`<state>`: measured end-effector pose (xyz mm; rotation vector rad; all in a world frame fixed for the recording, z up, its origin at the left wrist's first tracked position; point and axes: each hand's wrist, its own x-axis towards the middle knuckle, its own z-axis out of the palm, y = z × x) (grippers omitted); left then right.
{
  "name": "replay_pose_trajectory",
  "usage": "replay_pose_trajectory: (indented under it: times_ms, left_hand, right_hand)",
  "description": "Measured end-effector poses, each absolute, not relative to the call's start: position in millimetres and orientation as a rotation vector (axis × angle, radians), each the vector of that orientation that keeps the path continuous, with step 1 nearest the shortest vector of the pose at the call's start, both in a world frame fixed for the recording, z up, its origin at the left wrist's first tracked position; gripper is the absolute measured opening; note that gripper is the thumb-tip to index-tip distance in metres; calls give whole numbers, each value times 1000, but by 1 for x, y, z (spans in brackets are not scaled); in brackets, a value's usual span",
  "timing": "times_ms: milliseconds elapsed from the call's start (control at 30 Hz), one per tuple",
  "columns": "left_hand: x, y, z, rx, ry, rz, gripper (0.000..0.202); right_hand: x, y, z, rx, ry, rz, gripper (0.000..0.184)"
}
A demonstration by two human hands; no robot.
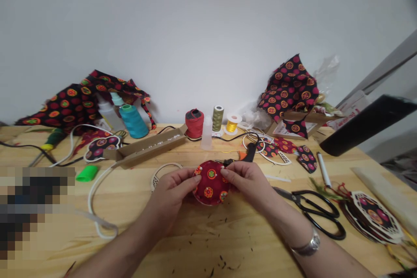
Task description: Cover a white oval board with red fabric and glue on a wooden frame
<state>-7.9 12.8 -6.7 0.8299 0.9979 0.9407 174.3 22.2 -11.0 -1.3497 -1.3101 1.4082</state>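
Note:
A round, fabric-covered disc (210, 191), dark red with orange and green flower motifs, is held up between my two hands above the table. My left hand (174, 186) pinches its left edge between thumb and fingers. On the upper right edge, my right hand (246, 180) grips it the same way; a patterned bracelet circles that wrist. Small pale dots show on the cloth near both thumbs. Behind my left hand lies a pale wooden ring (156, 178) with a cut-out pattern. Black-handled scissors (312, 208) rest beside my right forearm.
Thread spools, teal (133, 121), red (194, 124) and yellow (232, 124), stand toward the wall. A long cardboard box (148, 147) and a glue gun (250, 152) lie behind my hands. Stacked fabric ornaments (376, 215) sit right. Dark scraps dot the wooden table (182, 243). A white cable (90, 200) curves left.

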Motion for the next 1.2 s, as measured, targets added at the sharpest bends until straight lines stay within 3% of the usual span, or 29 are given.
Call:
replay_pose_trajectory:
  times_ms: [133,333,667,933,1200]
  left_hand:
    - [-7,14,-8,809,983,929,20]
    - [-7,14,-7,799,1032,972,18]
    - [-9,12,-6,766,988,998,13]
    - [-9,11,-6,791,984,931,21]
    - [-8,10,-8,857,1023,823,13]
  right_hand:
    - [174,22,-11,-1359,-1319,1395,38]
    - [176,23,-10,-1301,-1333,1434,57]
    - [177,22,-12,-1308,-1328,1500,39]
    - [181,16,-7,-1274,-1658,1546,37]
    - [180,15,-5,-1288,-1699,1537,38]
